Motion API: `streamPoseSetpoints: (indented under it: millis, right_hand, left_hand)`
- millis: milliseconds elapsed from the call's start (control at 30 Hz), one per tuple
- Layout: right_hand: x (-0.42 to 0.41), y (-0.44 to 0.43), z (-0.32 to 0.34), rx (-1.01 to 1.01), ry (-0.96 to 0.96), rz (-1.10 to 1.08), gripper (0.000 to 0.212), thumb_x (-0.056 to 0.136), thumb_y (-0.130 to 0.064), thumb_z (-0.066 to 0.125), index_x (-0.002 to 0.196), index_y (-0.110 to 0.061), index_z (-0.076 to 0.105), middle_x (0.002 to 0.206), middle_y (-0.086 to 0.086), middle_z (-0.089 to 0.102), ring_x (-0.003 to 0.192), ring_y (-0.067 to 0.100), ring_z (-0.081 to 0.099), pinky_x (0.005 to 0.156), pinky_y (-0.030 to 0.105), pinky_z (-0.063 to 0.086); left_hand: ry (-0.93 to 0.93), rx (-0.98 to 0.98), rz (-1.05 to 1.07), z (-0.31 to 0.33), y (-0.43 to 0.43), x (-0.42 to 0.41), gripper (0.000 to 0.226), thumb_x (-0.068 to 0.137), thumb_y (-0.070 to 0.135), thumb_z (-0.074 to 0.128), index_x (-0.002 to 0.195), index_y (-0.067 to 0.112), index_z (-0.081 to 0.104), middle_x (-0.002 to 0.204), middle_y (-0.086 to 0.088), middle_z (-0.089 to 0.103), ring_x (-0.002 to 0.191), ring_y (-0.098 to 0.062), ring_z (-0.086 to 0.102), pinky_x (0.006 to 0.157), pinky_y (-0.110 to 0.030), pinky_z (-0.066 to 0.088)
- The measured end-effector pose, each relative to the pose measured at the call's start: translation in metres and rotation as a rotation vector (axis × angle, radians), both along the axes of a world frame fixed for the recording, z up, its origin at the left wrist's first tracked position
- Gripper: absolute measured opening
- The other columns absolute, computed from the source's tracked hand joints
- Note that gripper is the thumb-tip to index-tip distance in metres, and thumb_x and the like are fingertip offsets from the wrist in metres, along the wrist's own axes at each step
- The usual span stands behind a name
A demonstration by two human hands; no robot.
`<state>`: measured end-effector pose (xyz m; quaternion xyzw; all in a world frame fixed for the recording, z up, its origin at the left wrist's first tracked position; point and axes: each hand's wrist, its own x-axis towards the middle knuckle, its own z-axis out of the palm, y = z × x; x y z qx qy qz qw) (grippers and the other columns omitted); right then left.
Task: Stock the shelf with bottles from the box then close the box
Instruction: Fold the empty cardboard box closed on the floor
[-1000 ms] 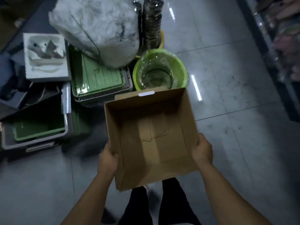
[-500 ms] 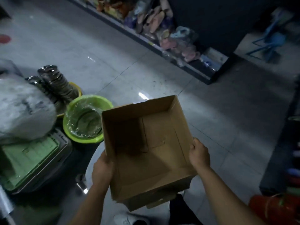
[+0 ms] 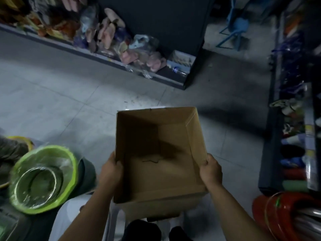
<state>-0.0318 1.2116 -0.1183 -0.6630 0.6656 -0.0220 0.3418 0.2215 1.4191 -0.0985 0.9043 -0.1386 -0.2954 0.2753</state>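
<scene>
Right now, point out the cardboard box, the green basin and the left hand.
cardboard box (image 3: 156, 117): head view, far inner wall.
green basin (image 3: 48, 148): head view, far rim.
left hand (image 3: 111, 171): head view, back of hand.

The box (image 3: 165, 174) is plain brown cardboard, matt and unprinted, with soft creases along its folds and a slightly fibrous look on the inner walls. The floor (image 3: 66, 101) is grey tile, smooth and faintly glossy, with thin grout lines and a few dark scuffs. The green basin (image 3: 75, 169) is shiny plastic, and the clear film (image 3: 41, 181) stretched over it is wrinkled and catches the light. The red tub (image 3: 260, 211) is also glossy plastic. On the low shelf (image 3: 104, 57), whose edge looks dark and matt, the slippers sit in thin transparent bags (image 3: 144, 42) that glint. The blue stool (image 3: 240, 25) looks like smooth plastic.
</scene>
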Motion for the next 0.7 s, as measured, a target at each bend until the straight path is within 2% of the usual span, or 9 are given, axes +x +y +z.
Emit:
streamPoseSetpoints:
  millis: [133,233,333,433,533,600,700]
  right_hand:
    - [0.005,-0.046,-0.031,0.02,0.008,-0.099,0.023,0.107,-0.013,0.037,0.111,-0.011,0.06,0.104,0.013,0.066,0.085,0.03,0.057,0.072,0.033,0.042]
    - [0.009,-0.079,-0.063,0.041,0.0,-0.179,0.022,0.107,-0.012,0.037,0.108,-0.015,0.059,0.093,0.006,0.062,0.08,0.024,0.055,0.071,0.033,0.042]
    - [0.015,-0.112,-0.113,0.085,-0.012,-0.238,0.021,0.103,-0.011,0.041,0.106,-0.022,0.059,0.085,-0.001,0.061,0.073,0.017,0.057,0.07,0.036,0.052]
    - [0.023,-0.14,-0.182,0.121,-0.029,-0.302,0.027,0.103,-0.011,0.042,0.116,-0.015,0.065,0.102,0.012,0.069,0.088,0.031,0.065,0.083,0.049,0.058]
    - [0.032,-0.169,-0.263,0.161,-0.034,-0.363,0.041,0.103,-0.003,0.038,0.137,-0.012,0.059,0.125,0.015,0.065,0.112,0.038,0.062,0.095,0.049,0.054]
    - [0.033,-0.191,-0.323,0.19,-0.043,-0.352,0.046,0.103,-0.002,0.036,0.141,-0.017,0.057,0.128,0.011,0.065,0.111,0.035,0.062,0.094,0.047,0.055]
    - [0.029,-0.226,-0.416,0.221,-0.039,-0.319,0.045,0.105,-0.006,0.036,0.143,-0.022,0.054,0.125,0.01,0.065,0.104,0.032,0.064,0.083,0.039,0.055]
  left_hand:
    - [0.026,-0.016,-0.102,-0.039,-0.078,0.027,0.033,0.106,0.02,0.041,0.137,0.023,0.053,0.115,-0.004,0.063,0.08,-0.014,0.055,0.073,-0.033,0.043]
    - [0.05,-0.013,-0.205,-0.084,-0.137,0.048,0.04,0.105,0.015,0.042,0.143,0.021,0.051,0.121,-0.011,0.064,0.087,-0.022,0.055,0.077,-0.036,0.042]
    - [0.079,0.017,-0.28,-0.151,-0.187,0.07,0.039,0.103,0.017,0.045,0.141,0.021,0.054,0.121,-0.015,0.067,0.095,-0.03,0.059,0.08,-0.04,0.045]
    - [0.091,0.046,-0.323,-0.226,-0.226,0.083,0.039,0.103,0.02,0.044,0.141,0.021,0.054,0.122,-0.014,0.067,0.106,-0.039,0.062,0.086,-0.045,0.05]
    - [0.147,0.079,-0.309,-0.304,-0.262,0.088,0.038,0.102,0.019,0.045,0.138,0.023,0.055,0.116,-0.009,0.067,0.105,-0.037,0.063,0.088,-0.047,0.052]
    - [0.183,0.073,-0.278,-0.362,-0.282,0.091,0.039,0.1,0.019,0.048,0.138,0.024,0.057,0.119,-0.009,0.068,0.107,-0.037,0.064,0.091,-0.051,0.054]
    - [0.186,0.045,-0.28,-0.453,-0.306,0.095,0.039,0.097,0.027,0.053,0.136,0.024,0.059,0.117,-0.007,0.07,0.102,-0.033,0.065,0.089,-0.051,0.056]
